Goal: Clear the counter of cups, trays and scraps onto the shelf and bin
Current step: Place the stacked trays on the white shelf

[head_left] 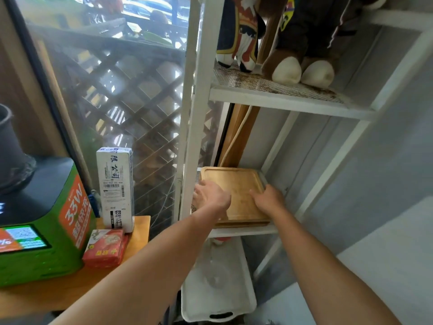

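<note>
A square wooden tray (236, 184) lies flat on the middle level of a white metal shelf unit (243, 231). My left hand (209, 194) holds the tray's left edge, fingers curled over the rim. On the right edge sits my right hand (268, 199), gripping the tray's side. Both forearms reach in from the lower part of the view. A second wooden layer shows under the tray's front edge.
Plush toys (302, 66) stand on the upper mesh shelf. A white plastic tray (218, 308) holding a clear glass (215, 275) sits on the level below. At left, a wooden counter (138, 233) carries a green machine (42, 231), a white carton (116, 186) and a red box (105, 247).
</note>
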Demonstrator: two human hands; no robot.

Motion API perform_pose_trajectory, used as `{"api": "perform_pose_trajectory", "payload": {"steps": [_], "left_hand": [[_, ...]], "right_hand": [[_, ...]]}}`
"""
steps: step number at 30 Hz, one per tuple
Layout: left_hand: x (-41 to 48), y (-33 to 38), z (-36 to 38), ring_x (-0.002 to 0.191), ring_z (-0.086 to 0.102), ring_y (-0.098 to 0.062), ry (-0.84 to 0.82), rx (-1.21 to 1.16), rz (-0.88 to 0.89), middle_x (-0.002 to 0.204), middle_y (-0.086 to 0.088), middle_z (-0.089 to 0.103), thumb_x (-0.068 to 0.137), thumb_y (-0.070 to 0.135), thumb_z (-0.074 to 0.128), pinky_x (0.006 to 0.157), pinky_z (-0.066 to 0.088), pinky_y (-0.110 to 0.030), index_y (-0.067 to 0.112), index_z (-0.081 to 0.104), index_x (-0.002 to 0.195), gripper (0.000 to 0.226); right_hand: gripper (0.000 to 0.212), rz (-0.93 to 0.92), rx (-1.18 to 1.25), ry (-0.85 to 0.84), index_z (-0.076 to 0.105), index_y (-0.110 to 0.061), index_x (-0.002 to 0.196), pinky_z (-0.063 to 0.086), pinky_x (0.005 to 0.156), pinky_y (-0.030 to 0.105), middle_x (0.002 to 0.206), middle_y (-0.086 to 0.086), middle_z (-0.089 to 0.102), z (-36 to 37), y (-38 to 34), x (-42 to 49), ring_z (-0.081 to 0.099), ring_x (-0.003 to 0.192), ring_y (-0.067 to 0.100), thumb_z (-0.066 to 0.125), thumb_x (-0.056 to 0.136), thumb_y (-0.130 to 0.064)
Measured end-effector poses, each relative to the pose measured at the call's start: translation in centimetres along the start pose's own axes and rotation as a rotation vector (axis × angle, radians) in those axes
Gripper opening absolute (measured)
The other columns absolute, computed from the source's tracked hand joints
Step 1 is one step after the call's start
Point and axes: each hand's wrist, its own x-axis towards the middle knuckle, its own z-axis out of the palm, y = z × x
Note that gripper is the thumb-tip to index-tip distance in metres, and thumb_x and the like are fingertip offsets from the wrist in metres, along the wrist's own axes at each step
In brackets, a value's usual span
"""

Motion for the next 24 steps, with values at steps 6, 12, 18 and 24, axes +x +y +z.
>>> {"api": "perform_pose_trajectory", "payload": {"steps": [6,12,18,24], "left_hand": [[-5.0,-0.3,-1.6,0.118,0.038,-0.036,-0.013,0.235,0.33,0.127,-0.016,0.042,0.085,0.031,0.06,0.106,0.035,-0.049,0.016,0.046,0.107,0.03],[-9.9,-4.6,-4.4,0.108,0.059,-0.032,-0.263,0.27,0.636,0.117,-0.011,0.059,0.089,0.03,0.062,0.089,0.054,-0.042,0.012,0.054,0.122,0.039],[-12.5,-15.7,-10.5,0.098,0.067,-0.032,-0.317,0.378,0.762,0.109,-0.01,0.066,0.085,0.023,0.055,0.077,0.057,-0.04,0.013,0.06,0.118,0.035],[-11.6,-33.8,-19.7,0.106,0.064,-0.031,-0.282,0.544,0.577,0.117,-0.009,0.064,0.086,0.025,0.057,0.085,0.053,-0.041,0.013,0.053,0.123,0.04]], "right_hand": [[0.041,-0.174,-0.289,0.104,0.064,-0.013,0.116,0.045,0.085,0.039,0.121,0.014,0.056,-2.1,-0.2,-7.5,0.053,0.108,0.032,0.056,0.091,-0.045],[0.021,-0.176,-0.249,-0.021,0.054,-0.028,0.073,0.039,0.057,0.029,0.076,-0.006,0.055,-2.0,-0.8,-16.0,0.055,0.07,0.016,0.059,0.088,-0.043],[0.021,-0.147,-0.229,-0.106,0.064,-0.014,0.079,0.048,0.069,0.035,0.087,0.009,0.069,3.4,-5.5,-25.2,0.064,0.084,0.029,0.063,0.085,-0.034],[0.019,-0.262,-0.318,-0.288,0.061,-0.012,0.095,0.05,0.072,0.035,0.101,0.013,0.067,15.9,-14.7,-35.9,0.065,0.094,0.031,0.058,0.088,-0.029]]}}
